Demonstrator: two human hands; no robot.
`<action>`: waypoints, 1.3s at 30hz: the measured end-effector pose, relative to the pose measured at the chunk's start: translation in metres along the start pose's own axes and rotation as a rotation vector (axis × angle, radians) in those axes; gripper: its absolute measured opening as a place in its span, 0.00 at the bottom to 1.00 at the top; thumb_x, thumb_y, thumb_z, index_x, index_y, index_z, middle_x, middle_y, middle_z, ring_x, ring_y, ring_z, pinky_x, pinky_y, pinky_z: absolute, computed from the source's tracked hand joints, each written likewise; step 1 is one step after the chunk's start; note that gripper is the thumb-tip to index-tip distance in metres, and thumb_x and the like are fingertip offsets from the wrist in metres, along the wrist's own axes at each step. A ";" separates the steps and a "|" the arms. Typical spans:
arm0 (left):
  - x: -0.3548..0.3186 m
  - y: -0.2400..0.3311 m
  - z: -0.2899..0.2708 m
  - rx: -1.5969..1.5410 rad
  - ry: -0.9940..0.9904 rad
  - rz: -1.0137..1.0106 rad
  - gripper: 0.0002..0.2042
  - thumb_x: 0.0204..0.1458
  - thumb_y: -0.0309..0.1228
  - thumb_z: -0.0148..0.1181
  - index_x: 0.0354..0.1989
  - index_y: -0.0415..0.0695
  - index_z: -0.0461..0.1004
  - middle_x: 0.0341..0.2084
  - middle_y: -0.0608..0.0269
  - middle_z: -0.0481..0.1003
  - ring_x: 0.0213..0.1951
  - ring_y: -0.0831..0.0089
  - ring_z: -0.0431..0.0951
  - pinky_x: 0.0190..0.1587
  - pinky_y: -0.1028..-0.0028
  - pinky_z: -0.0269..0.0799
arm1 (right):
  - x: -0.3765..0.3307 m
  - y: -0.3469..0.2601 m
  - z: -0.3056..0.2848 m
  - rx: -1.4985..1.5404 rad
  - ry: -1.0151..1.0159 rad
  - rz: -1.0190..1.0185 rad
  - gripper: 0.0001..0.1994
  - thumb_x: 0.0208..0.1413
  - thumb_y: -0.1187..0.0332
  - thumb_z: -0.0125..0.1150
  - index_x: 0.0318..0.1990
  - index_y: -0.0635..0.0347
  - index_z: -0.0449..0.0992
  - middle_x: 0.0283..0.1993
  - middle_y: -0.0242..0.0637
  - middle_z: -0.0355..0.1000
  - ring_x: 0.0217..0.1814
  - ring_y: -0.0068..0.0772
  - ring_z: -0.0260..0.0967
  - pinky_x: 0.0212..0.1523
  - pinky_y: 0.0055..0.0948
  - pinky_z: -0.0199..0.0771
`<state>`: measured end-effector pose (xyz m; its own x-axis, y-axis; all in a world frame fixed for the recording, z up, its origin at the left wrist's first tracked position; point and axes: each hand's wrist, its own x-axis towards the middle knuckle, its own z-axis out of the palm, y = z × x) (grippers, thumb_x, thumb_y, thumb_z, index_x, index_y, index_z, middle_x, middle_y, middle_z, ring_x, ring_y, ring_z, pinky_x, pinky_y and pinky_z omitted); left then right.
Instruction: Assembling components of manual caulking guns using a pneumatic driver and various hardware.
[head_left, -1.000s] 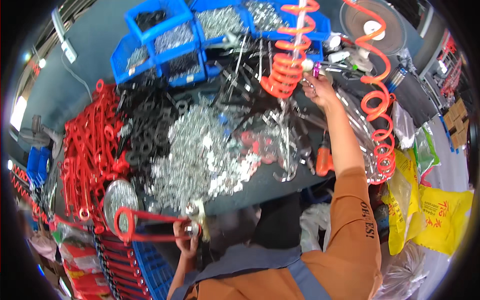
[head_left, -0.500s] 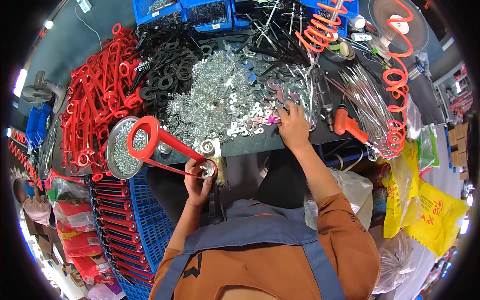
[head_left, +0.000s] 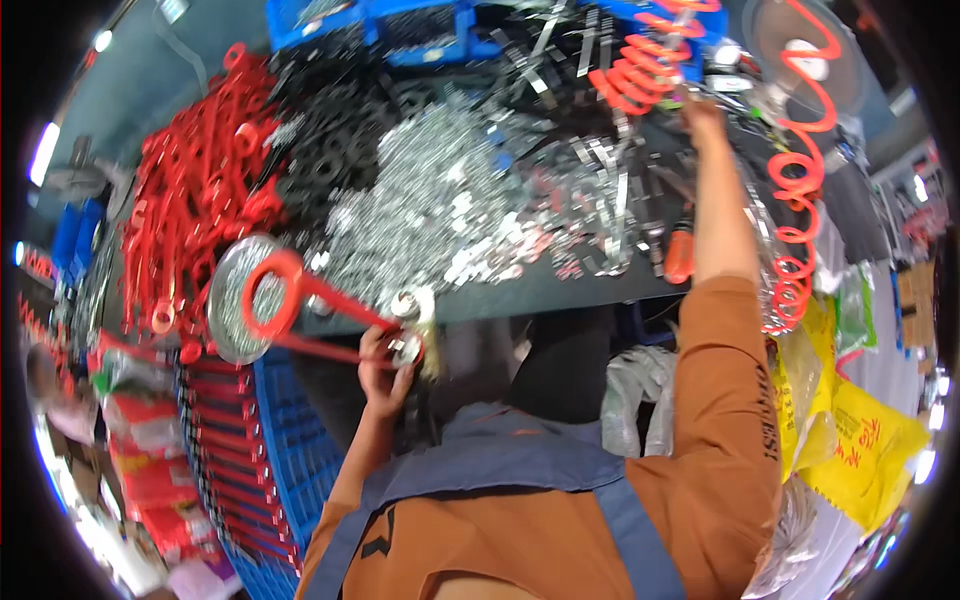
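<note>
Far left of the surface [head_left: 560,290]: heap of red ring-ended parts [head_left: 190,200], stacked by kind. Black rings [head_left: 330,160] next, then a pile of silver fittings [head_left: 440,210] mid-surface.

Left hand [head_left: 385,365] at the near edge, clamped on the metal end of 1 red ring-handled tool [head_left: 310,300], likely gripped there to steady it. Long axis runs left-right, ring end pointing left over a round metal dish [head_left: 232,300].

Right hand [head_left: 703,112] stretched to the far right corner by a red coiled hose [head_left: 640,70]; blurred, cannot tell whether its fingers are apart or together
</note>
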<state>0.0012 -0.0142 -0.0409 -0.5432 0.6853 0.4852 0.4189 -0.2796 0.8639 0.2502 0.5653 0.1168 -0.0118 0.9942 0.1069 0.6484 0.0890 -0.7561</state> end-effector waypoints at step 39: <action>0.134 -0.013 -0.202 -0.199 0.370 -0.535 0.07 0.55 0.31 0.57 0.33 0.39 0.74 0.22 0.69 0.69 0.20 0.79 0.66 0.23 0.80 0.64 | -0.233 0.096 -0.121 0.228 -0.232 -0.113 0.22 0.47 0.71 0.56 0.52 0.61 0.64 0.28 0.31 0.67 0.22 0.22 0.65 0.17 0.21 0.65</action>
<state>-0.2241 -0.0539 0.0400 -0.8664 0.4984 -0.0319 -0.0989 -0.1087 0.9891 0.4073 0.3351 0.0973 -0.2635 0.9622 0.0684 0.4467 0.1845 -0.8755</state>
